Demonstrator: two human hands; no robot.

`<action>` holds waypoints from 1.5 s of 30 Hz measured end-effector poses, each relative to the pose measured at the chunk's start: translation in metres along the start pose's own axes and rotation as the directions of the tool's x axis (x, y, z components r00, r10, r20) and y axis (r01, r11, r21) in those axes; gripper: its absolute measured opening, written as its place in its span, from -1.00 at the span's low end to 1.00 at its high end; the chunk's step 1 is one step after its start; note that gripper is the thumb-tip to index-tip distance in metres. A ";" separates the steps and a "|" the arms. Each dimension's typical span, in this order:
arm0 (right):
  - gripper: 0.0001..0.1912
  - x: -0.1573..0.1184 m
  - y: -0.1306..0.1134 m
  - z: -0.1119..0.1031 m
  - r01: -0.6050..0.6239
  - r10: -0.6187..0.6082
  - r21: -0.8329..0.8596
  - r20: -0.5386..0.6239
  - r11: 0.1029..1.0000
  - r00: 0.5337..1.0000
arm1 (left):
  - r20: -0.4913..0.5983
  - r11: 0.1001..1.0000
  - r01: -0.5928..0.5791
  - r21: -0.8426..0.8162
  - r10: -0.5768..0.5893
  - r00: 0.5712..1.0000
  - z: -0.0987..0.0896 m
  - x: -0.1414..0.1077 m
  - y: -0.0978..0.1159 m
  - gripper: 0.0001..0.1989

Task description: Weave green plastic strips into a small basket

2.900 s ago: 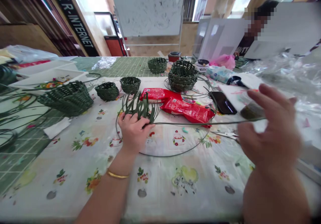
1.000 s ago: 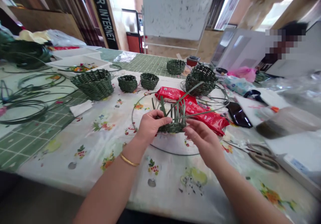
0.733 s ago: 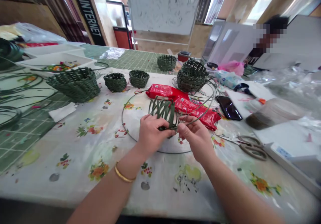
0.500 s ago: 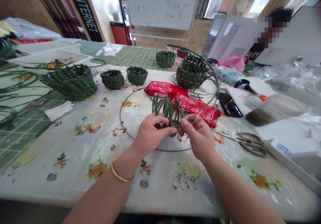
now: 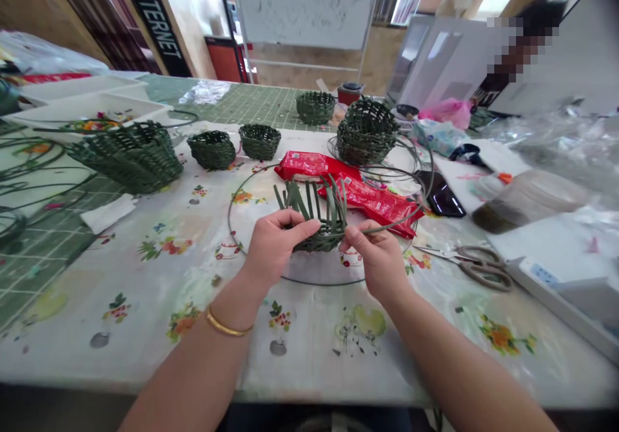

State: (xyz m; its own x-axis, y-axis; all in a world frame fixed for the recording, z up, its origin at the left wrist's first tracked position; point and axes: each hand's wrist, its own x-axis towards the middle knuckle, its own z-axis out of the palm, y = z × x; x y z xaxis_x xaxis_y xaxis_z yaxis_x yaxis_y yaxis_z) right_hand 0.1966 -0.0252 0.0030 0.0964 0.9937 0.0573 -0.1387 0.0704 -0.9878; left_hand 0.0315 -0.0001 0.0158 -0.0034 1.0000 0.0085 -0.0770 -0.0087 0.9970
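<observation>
The left hand (image 5: 278, 245) holds an unfinished woven basket (image 5: 319, 242) from its left side, with the fingers wrapped around the woven base, and the right hand (image 5: 374, 264) pinches a long green strip (image 5: 389, 225) between the thumb and the first finger, very near the basket's right side. The basket is lifted above the bench (image 5: 314, 367), and many loose green strips stand up from its base, some of them tilted. Under the hands, a thin green hoop (image 5: 290, 275) lies on the flower-printed cloth of the bench and makes a big ring around the place below the basket. Just behind the basket are two red plastic packets (image 5: 372, 206), and they lie partly inside this ring. Further back stand finished woven baskets in a loose row, the biggest one (image 5: 120, 158) at the left and a taller stack (image 5: 366, 133) behind the packets. To the right of the hands are a pair of scissors (image 5: 483, 267) with dark handles and a black phone (image 5: 438, 193), and a white tissue (image 5: 109, 214) lies at the left. A gold bangle (image 5: 225, 330) sits on the left wrist
</observation>
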 end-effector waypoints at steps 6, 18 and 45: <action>-0.79 0.006 0.014 -0.001 -0.093 0.091 0.154 0.018 0.984 0.996 | 0.140 0.771 -0.229 0.594 0.181 0.973 -0.001 -0.005 0.011 -0.75; -0.79 0.008 0.028 -0.002 -0.071 0.063 0.196 0.048 0.978 0.997 | 0.418 0.360 -0.422 0.832 0.092 0.904 -0.010 -0.001 0.007 -0.73; -0.79 -0.004 0.011 0.002 0.008 -0.002 -0.031 0.179 0.999 0.984 | 0.423 0.695 -0.283 0.660 -0.033 0.906 -0.014 0.005 0.013 -0.76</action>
State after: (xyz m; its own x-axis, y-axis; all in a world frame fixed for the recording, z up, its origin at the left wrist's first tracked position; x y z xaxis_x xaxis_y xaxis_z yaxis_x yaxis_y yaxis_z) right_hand 0.1924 -0.0282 -0.0079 -0.0814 0.9931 0.0845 -0.1074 0.0756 -0.9913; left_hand 0.0164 0.0043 0.0276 0.4211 0.9070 0.0077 0.6059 -0.2876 0.7418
